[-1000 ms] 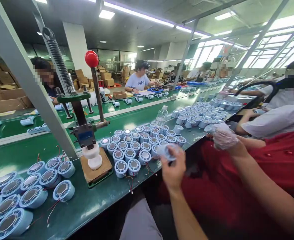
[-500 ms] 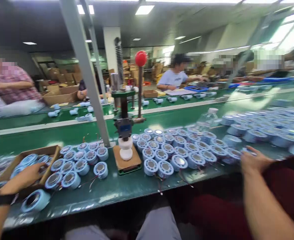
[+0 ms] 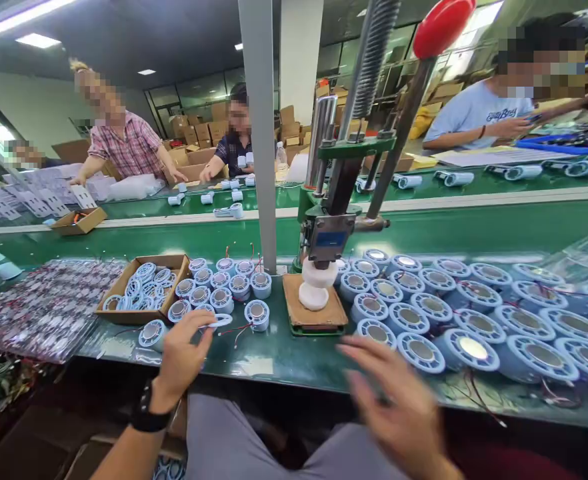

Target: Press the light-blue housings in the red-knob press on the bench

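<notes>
Left hand (image 3: 184, 357) nearly closed, 1 blue ring (image 3: 223, 321) is pinched at 11 o'clock, the blurred right hand (image 3: 404, 407) is spread at 2 o'clock, apparently empty, and, with ring handling seemingly underway, a level, gentle grip is called for.

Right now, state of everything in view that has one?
Left hand: pinching a blue ring
Blue ring: held nearly flat
Right hand: open, blurred, nothing seen in it
Press lever: up
White press pads: stacked, contact unclear
Carton: open, loaded with rings
Round housings: mostly faces up
Blue tray: holding dark parts
</notes>
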A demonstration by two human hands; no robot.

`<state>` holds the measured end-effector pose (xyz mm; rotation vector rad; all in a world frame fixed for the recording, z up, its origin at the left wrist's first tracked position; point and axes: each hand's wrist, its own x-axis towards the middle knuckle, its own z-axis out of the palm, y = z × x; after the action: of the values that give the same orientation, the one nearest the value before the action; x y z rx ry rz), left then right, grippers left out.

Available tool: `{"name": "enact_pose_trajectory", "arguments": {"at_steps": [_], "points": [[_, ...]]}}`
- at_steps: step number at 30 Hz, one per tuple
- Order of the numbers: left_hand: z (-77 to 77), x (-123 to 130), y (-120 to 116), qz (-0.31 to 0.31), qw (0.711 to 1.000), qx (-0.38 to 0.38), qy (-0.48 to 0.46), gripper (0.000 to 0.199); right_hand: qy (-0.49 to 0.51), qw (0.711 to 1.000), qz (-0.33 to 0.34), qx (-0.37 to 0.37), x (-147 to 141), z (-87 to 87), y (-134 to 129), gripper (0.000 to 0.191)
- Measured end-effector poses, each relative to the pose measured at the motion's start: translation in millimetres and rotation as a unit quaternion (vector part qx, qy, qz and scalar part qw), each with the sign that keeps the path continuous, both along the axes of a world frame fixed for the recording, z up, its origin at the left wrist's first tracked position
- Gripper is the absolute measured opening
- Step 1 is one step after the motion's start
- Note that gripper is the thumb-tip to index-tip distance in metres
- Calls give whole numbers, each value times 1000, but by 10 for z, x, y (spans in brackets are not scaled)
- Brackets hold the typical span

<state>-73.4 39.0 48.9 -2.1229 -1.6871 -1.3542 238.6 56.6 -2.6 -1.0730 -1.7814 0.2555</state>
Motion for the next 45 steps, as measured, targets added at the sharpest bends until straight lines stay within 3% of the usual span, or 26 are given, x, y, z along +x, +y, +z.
{"name": "enact_pose_trajectory", "arguments": {"at_steps": [3, 6, 8, 11, 14, 17, 20, 22, 25, 29, 34, 38, 45], "points": [[-142, 252, 99, -7, 1000, 7, -27, 16, -87, 993, 70, -44, -779, 20, 181, 49], [-228, 292, 128, 1, 999, 7, -50, 17, -128, 981, 105, -102, -1137, -29, 364, 48], [-310, 295, 84, 0, 997, -24, -70, 17, -106, 981, 126, -102, -1072, -126, 341, 33], [-489, 346, 7, -22, 991, -100, -90, 21, -50, 987, 123, -86, -746, -279, 156, 18], [-635, 413, -15, -66, 979, -175, -76, 34, -21, 986, 136, -92, -476, -337, 14, 14], [-674, 450, -3, -82, 970, -221, -62, 48, -9, 982, 157, -105, -402, -330, -5, 14], [-667, 507, 11, -45, 972, -226, -45, 43, -3, 983, 147, -107, -431, -325, 19, 18], [-674, 565, 21, -7, 974, -226, -18, 50, 4, 986, 132, -103, -455, -339, 27, 22], [-666, 641, 32, 21, 973, -229, -26, 52, 17, 991, 96, -94, -474, -386, 24, 37], [-495, 742, 11, -40, 963, -238, -117, 55, 24, 994, 55, -94, -493, -466, 8, 51], [-236, 993, 1, -172, 946, -269, -52, 76, 50, 995, 49, -74, -529, -491, 1, 54], [-218, 1122, 43, -165, 946, -275, -54, 76, 61, 996, 29, -57, -577, -502, -11, 55], [-322, 1114, 18, -141, 931, -311, -133, 72, 51, 998, -12, -39, -656, -486, -42, 58]]}}
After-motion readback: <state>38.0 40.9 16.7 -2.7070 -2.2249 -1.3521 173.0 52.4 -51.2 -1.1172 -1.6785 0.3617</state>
